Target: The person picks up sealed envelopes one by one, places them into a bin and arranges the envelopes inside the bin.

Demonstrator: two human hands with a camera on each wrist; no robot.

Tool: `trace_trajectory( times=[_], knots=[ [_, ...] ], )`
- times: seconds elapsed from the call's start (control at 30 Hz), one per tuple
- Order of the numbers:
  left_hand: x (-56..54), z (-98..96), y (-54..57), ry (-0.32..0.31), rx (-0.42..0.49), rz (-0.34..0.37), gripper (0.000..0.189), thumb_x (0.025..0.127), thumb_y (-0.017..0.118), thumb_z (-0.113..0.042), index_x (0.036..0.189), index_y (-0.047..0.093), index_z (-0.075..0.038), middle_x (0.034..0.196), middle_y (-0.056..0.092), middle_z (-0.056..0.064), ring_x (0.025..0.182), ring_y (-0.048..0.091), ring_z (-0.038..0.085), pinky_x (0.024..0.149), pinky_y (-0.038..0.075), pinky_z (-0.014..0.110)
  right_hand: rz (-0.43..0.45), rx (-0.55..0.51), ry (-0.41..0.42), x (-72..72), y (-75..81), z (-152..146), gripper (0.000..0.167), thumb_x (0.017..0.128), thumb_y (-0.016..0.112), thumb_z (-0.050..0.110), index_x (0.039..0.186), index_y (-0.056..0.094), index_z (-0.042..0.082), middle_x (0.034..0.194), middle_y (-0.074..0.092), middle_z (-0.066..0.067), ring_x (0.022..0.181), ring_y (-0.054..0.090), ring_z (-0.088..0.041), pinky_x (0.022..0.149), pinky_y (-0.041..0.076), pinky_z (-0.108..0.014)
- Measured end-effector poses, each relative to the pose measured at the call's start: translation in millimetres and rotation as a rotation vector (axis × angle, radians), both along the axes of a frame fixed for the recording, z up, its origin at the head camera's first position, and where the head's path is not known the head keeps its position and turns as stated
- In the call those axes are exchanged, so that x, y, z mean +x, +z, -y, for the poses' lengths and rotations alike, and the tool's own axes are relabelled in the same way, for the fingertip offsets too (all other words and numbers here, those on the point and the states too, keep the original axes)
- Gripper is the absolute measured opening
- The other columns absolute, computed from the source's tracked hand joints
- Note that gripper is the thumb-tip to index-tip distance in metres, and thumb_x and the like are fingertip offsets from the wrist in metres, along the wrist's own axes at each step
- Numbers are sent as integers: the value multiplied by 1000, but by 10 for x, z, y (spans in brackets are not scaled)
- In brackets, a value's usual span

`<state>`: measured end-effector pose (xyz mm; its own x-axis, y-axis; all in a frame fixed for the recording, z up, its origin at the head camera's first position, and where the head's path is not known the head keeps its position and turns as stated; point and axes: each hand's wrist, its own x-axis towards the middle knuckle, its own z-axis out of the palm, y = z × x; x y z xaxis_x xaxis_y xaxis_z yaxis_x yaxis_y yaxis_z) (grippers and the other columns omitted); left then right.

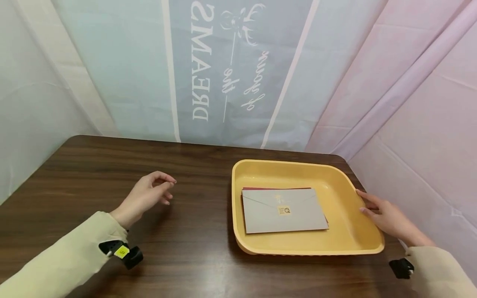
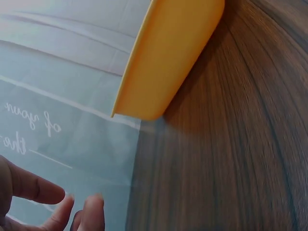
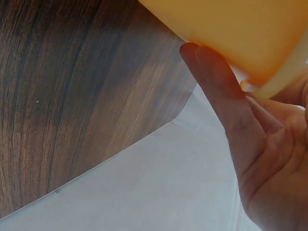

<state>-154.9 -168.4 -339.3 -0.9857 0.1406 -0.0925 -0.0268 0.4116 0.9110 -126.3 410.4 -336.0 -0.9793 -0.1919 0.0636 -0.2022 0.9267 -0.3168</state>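
A yellow plastic tub [image 1: 346, 207] stands on the right part of the table. Inside it lies a grey envelope [image 1: 266, 215] with a small gold label, on top of a dark red one [image 1: 261, 189] that shows only at its edges. My right hand [image 1: 391, 217] grips the tub's right rim; in the right wrist view the fingers [image 3: 219, 82] lie along the outer wall, the thumb mostly hidden by the rim. To the left of the tub, my left hand [image 1: 147, 196] hovers over the table with loosely bent fingers and holds nothing.
The dark wood-grain table [image 1: 193, 231] has rounded far corners. Printed cloth [image 1: 238, 74] hangs behind it, and pale cloth [image 1: 428, 136] hangs close beside its right edge. Both wrists wear black straps [image 1: 132, 257].
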Motion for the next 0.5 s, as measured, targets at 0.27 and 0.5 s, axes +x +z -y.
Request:
trace_trajectory(
  times=[0.27, 0.5],
  knots=[
    [19, -18, 70, -39, -225, -186, 21, 96, 54, -15, 112, 60, -2, 98, 61, 16, 74, 65, 22, 62, 53, 33, 122, 58, -30, -4, 120, 3, 62, 96, 57, 23, 139, 33, -16, 104, 66, -31, 90, 68, -35, 72, 53, -39],
    [34, -36, 108, -67, -341, -313, 17, 93, 57, -14, 106, 64, -6, 103, 60, 12, 85, 63, 22, 68, 49, 34, 155, 74, -11, -1, 197, 115, 74, 96, 57, 29, 140, 24, -20, 121, 50, -44, 105, 54, -57, 84, 44, -62]
  ],
)
